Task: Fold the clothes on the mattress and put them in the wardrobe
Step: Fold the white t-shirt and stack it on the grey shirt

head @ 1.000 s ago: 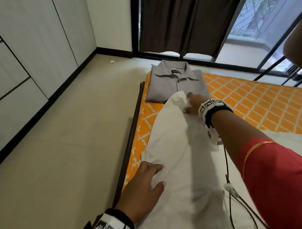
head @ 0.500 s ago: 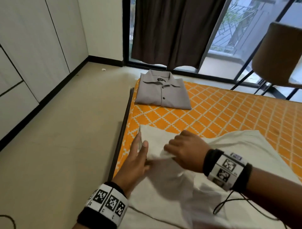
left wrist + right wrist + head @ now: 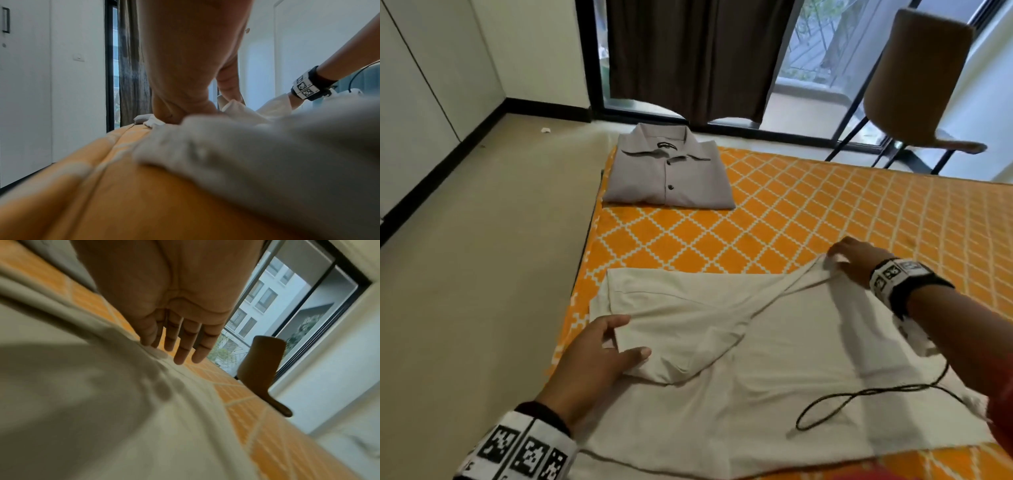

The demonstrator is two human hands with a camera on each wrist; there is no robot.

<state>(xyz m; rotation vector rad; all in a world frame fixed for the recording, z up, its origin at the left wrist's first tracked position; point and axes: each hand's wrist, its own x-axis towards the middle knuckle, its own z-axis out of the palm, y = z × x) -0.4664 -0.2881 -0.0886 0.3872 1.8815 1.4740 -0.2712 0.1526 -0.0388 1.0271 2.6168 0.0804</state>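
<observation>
White garment (image 3: 774,359) spread flat across near part of mattress (image 3: 825,205), left side at near left edge; half a second ago bunched under both hands near that edge. Folded flap now lying over left half, diagonal edge running up toward far right corner of cloth.

Left hand (image 3: 592,366): fingers spread and straight, pressing flap down near left edge; thumb on top of cloth. Earlier alongside right hand.

Right hand (image 3: 856,260): moved out to the right, well apart from left; pinching raised corner of white garment between thumb and forefinger, other fingers straight (image 3: 185,344).

Folded grey shirt (image 3: 669,171) unchanged at far left corner of mattress. Black cable (image 3: 859,397) looped on cloth near right forearm. Chair (image 3: 914,82) beyond far edge.
</observation>
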